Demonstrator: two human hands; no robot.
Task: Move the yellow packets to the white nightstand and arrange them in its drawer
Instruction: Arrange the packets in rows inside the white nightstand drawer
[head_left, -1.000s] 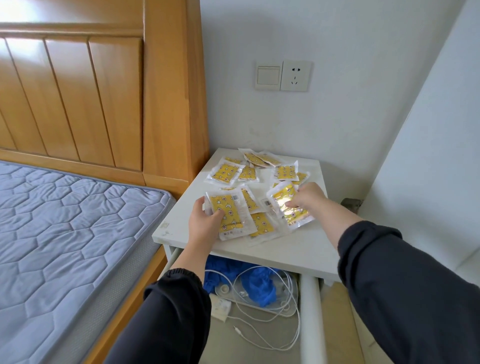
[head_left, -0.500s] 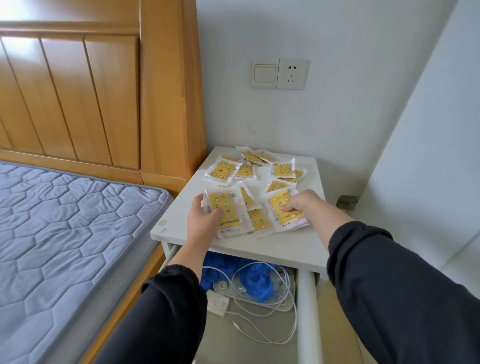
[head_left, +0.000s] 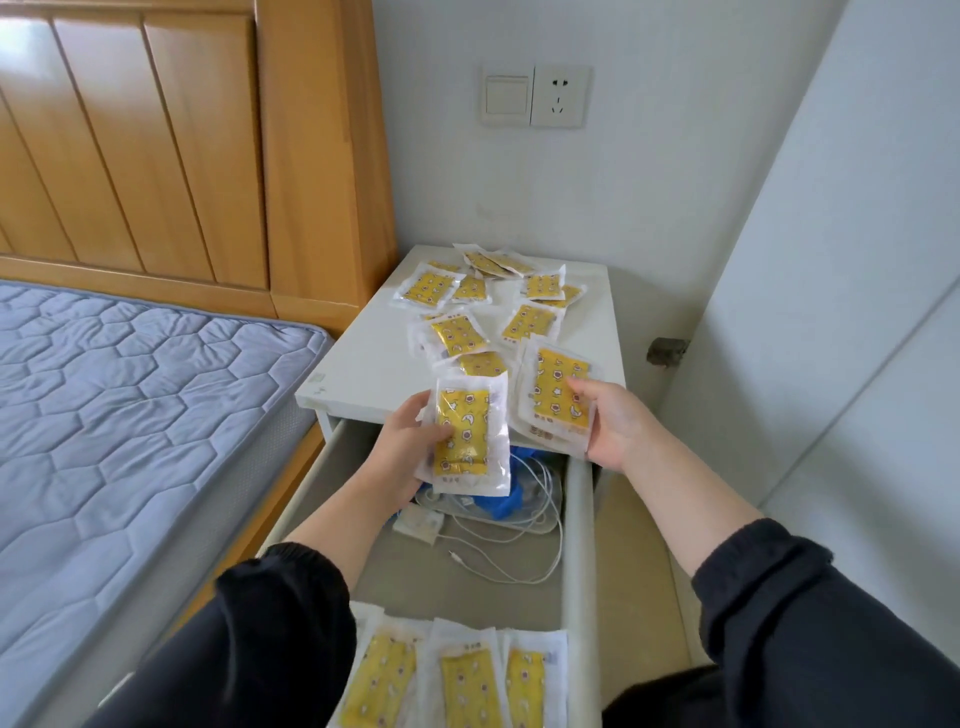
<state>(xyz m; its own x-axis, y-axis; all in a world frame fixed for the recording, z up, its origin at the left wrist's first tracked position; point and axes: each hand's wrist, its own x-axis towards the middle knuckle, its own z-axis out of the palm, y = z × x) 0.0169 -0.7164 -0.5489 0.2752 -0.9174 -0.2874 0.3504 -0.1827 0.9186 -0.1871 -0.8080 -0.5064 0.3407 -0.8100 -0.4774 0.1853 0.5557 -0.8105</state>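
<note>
A packet (head_left: 467, 436) is pinched by the left hand (head_left: 408, 449) over the drawer (head_left: 576, 519), and a stack (head_left: 558, 397) is gripped by the right hand (head_left: 615, 428) at the nightstand (head_left: 363, 364) edge. The row (head_left: 470, 680) in the drawer is cut off below.

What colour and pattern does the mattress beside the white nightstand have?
The mattress is grey-blue, quilted in hexagons; the head view shows it best.

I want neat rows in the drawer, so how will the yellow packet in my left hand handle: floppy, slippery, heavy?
Probably light: the left hand holds the yellow packet by one side. Likely fairly stiff, since it looks flat, not sagging. Its glossy wrapper may slide; loose packets on the nightstand lie overlapped.
</note>
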